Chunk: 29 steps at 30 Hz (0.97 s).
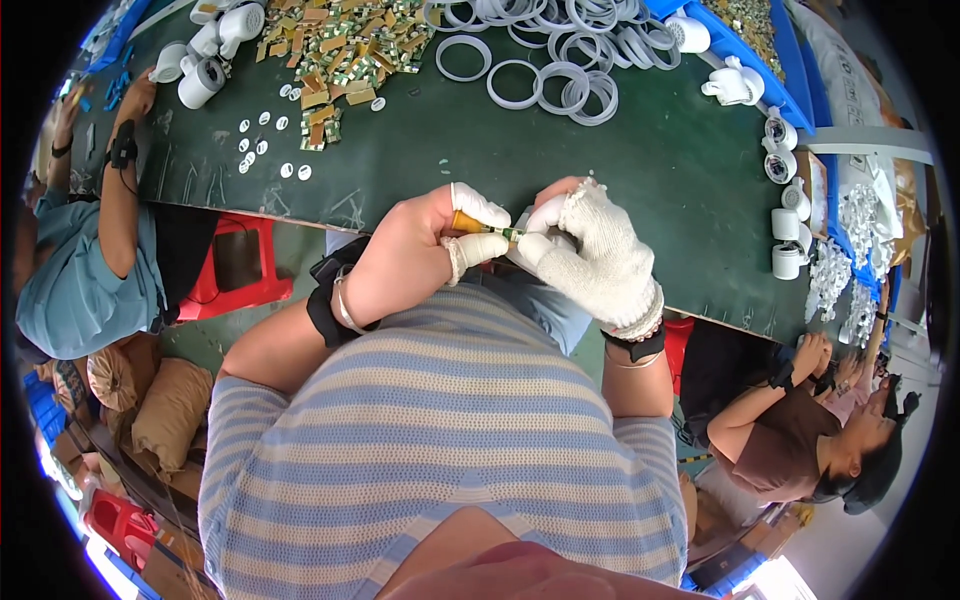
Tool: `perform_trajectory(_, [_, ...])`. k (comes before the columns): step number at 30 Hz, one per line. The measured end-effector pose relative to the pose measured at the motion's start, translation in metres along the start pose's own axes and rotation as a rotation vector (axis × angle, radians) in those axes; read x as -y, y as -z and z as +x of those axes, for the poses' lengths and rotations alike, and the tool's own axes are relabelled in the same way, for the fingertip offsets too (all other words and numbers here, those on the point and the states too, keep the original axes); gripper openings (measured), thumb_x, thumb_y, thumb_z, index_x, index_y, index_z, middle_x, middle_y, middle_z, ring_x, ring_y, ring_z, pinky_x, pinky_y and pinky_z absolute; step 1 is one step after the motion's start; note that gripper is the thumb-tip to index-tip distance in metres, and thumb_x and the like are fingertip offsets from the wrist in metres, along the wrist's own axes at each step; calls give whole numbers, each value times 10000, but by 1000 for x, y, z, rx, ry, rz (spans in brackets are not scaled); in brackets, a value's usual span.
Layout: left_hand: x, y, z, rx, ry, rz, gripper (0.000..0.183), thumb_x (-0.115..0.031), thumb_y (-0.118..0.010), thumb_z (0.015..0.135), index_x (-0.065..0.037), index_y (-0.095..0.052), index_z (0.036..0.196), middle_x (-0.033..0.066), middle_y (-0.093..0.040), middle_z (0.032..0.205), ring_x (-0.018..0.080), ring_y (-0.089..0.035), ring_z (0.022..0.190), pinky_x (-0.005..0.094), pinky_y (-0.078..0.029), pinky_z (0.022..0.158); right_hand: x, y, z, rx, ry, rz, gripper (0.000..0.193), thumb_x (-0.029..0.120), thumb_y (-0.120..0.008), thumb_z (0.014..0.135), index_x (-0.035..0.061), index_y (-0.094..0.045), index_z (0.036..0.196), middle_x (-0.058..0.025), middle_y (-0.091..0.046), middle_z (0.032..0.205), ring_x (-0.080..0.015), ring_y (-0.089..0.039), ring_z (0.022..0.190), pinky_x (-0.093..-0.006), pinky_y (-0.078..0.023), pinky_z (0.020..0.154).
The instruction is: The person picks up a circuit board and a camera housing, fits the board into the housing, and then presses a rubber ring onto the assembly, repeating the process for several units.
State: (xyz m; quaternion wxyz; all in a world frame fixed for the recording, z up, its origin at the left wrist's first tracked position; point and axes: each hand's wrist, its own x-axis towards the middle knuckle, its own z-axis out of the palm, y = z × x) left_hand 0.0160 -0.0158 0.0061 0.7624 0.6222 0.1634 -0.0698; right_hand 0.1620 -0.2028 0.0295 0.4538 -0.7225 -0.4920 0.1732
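Note:
Near the table's front edge, a small green circuit board (511,234) with an orange-brown part (466,223) is pinched between my two hands. My left hand (408,252), with white coverings on the thumb and a finger, is closed around its left end. White knitted glove covers most of my right hand (608,258), whose fingers are closed at the board's right end. Something pale grey shows just below the right fingertips; its kind is hidden. Farther off lies a heap of similar boards (335,45), with round white discs (264,118) scattered beside it.
Grey plastic rings (513,84) pile up at the far middle of the green table (420,150). White housings (221,35) stand far left, and more (786,224) line the right edge by a blue tray (795,95). Co-workers (100,270) sit at both sides.

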Motion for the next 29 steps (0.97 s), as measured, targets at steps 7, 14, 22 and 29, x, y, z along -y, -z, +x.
perform_trajectory(7, [-1,-1,-4,-34,-65,81,227,1,-741,948,-15,-643,1152,46,-720,1100,123,-697,1023,271,-560,897,1,-2,0,-10,-35,64,107,32,-758,814,58,-694,896,-70,-678,918,-212,-639,806,-337,-486,728])
perform_trajectory(14, [1,6,-2,75,-10,-63,216,-9,-725,964,-9,-637,1162,70,-727,1092,140,-712,1020,281,-570,891,-5,1,5,87,29,38,113,40,-768,815,62,-692,896,-64,-672,925,-192,-628,817,-329,-491,730])
perform_trajectory(22, [-1,11,1,150,78,-178,199,-20,-716,974,-6,-633,1154,87,-732,1086,154,-723,996,287,-580,865,-6,3,10,191,-56,122,90,65,-762,821,67,-692,878,-57,-675,946,-190,-631,823,-326,-498,726])
perform_trajectory(29, [-6,13,0,114,33,-35,172,-29,-679,1001,-16,-635,1167,99,-739,1109,190,-731,1033,300,-591,896,-9,0,14,167,-11,65,95,82,-767,813,77,-696,877,-63,-680,942,-205,-646,832,-343,-500,750])
